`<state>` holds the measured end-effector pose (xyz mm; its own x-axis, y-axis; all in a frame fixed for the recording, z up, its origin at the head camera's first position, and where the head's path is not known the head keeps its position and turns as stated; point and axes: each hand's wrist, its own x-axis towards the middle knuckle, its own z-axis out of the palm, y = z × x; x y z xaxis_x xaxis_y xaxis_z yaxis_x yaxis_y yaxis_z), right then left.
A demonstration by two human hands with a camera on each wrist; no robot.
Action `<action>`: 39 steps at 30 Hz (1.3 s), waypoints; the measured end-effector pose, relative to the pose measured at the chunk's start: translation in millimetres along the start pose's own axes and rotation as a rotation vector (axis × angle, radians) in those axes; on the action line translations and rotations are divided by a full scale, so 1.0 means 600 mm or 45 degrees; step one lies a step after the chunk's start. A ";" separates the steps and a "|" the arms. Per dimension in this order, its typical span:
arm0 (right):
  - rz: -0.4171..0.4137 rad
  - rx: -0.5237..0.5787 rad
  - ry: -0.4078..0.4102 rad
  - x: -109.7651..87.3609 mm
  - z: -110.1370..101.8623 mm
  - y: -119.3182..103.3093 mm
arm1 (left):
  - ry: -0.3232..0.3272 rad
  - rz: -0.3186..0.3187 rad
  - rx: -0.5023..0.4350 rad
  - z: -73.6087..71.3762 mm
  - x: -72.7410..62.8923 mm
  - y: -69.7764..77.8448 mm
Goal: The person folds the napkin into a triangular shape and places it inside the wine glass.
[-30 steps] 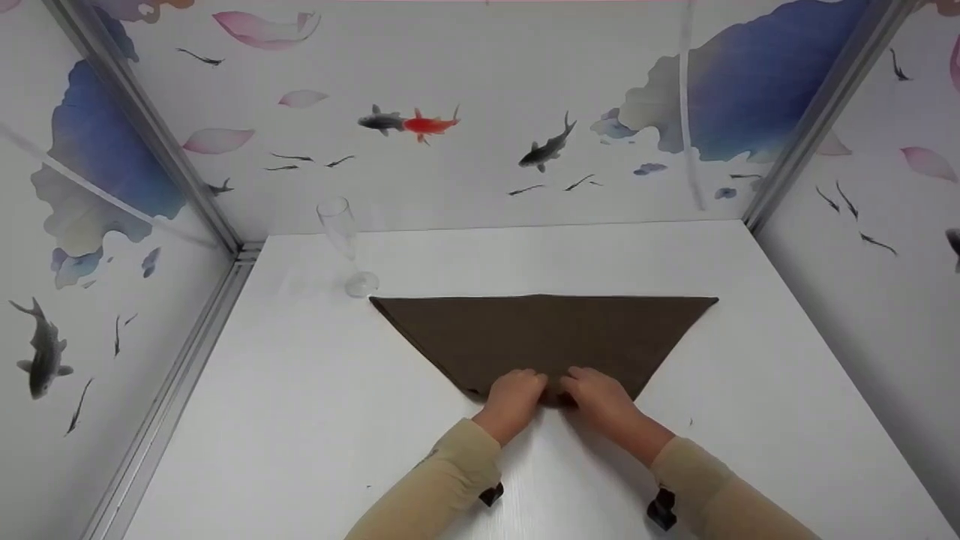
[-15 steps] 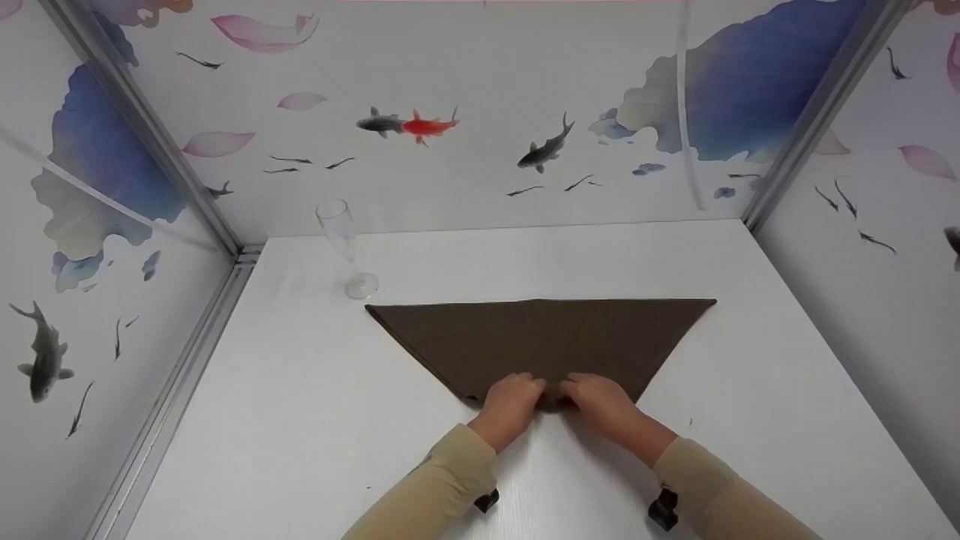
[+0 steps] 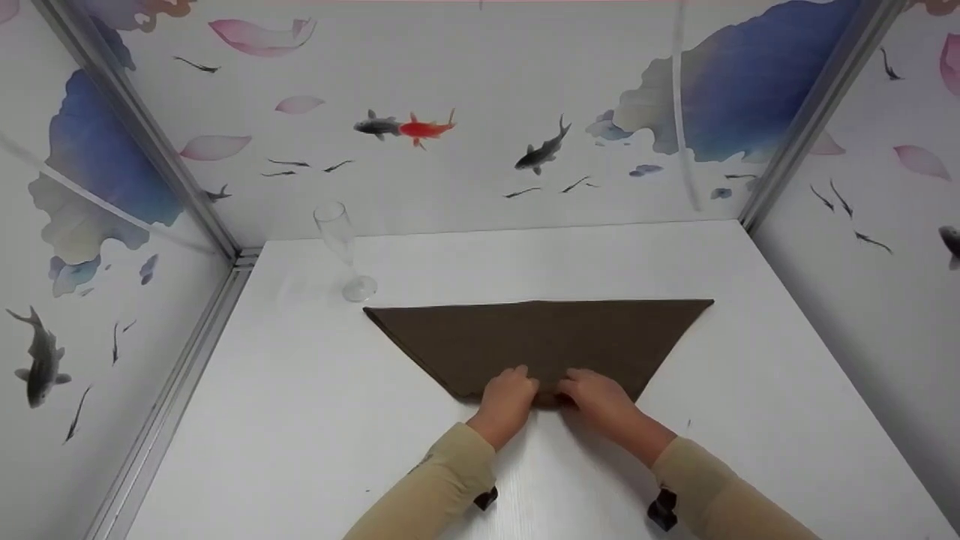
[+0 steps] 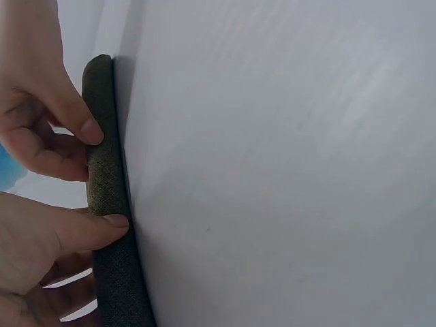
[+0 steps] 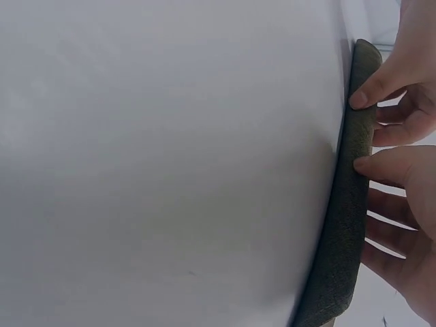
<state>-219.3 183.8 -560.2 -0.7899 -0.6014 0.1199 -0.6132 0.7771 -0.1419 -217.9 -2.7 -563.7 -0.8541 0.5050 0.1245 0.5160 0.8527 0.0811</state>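
A dark brown cloth napkin (image 3: 540, 337) lies folded on the white table, its long straight edge at the far side and its near edge rolled into a thick band. My left hand (image 3: 506, 401) grips the near roll left of its middle; in the left wrist view the thumb presses on the roll (image 4: 112, 184) with the fingers behind it. A short gap to the right, my right hand (image 3: 604, 401) pinches the same roll. From the right wrist view, its thumb lies on the roll (image 5: 340, 225) and its fingers reach behind. The cloth under both hands is partly hidden.
A clear stemmed glass (image 3: 341, 247) stands upright just beyond the napkin's far left corner. The white table (image 3: 300, 420) is enclosed by printed panels (image 3: 480, 67) at the back and sides, with metal posts at the corners.
My left hand has shifted slightly left along the roll and its fingers have risen a little, widening the gap between the hands. The napkin stays nearly in place.
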 end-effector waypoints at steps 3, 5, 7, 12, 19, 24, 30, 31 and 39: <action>0.000 -0.007 0.033 -0.001 0.002 -0.001 | -0.015 -0.011 0.000 -0.001 0.001 0.000; 0.001 -0.014 0.046 -0.002 0.004 -0.001 | -0.016 -0.012 0.009 -0.002 0.001 0.000; 0.000 -0.018 0.060 -0.002 0.004 -0.001 | -0.015 -0.012 0.018 -0.003 0.001 0.000; -0.020 -0.001 0.069 -0.005 0.005 -0.001 | -0.012 -0.010 0.024 -0.004 -0.001 0.001; -0.027 0.058 0.028 -0.007 0.004 -0.001 | -0.015 -0.011 -0.012 -0.009 -0.010 0.001; -0.034 0.063 -0.015 -0.008 -0.002 -0.001 | -0.015 0.009 -0.026 -0.013 -0.014 0.001; 0.000 0.041 -0.071 -0.001 -0.005 0.000 | 0.052 0.037 0.049 -0.013 -0.014 0.003; 0.017 0.042 -0.082 0.000 -0.005 -0.001 | 0.063 0.040 0.063 -0.012 -0.014 0.004; 0.085 0.057 -0.115 0.006 -0.007 -0.003 | 0.055 0.061 0.195 -0.008 -0.010 0.005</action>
<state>-220.8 181.0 -555.4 -0.8252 -0.5644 0.0204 -0.5574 0.8081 -0.1905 -210.8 -4.1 -559.4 -0.8232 0.5425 0.1672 0.5376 0.8396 -0.0776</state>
